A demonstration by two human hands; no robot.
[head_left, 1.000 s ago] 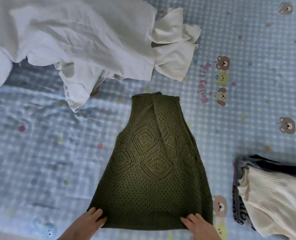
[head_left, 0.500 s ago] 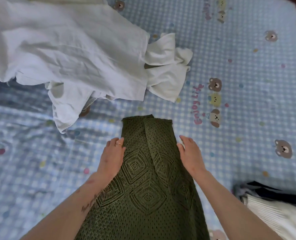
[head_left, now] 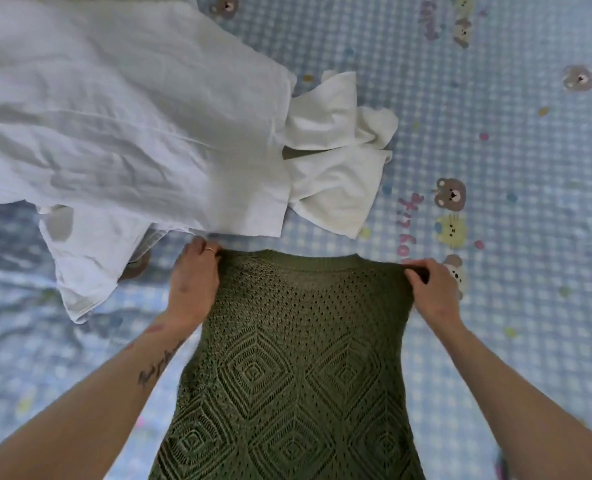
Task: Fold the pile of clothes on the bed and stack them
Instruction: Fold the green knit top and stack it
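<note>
I am folding the green knit top [head_left: 298, 368], which lies on the bed [head_left: 495, 98] directly in front of me, with its far edge near the pile of white clothes [head_left: 114, 116] but not clearly touching it. My left hand [head_left: 194, 278] grips the far left corner of that edge, fingers curled over the knit; my right hand [head_left: 433, 289] pinches the far right corner, thumb on top. Both forearms reach forward, roughly parallel, flanking the top. In my judgement, the step calls for keeping both corners level and equally taut, so the open weave does not stretch or skew, then laying the edge down square so the sides line up. A snagged fingertip in the holes is the likely fault.
</note>
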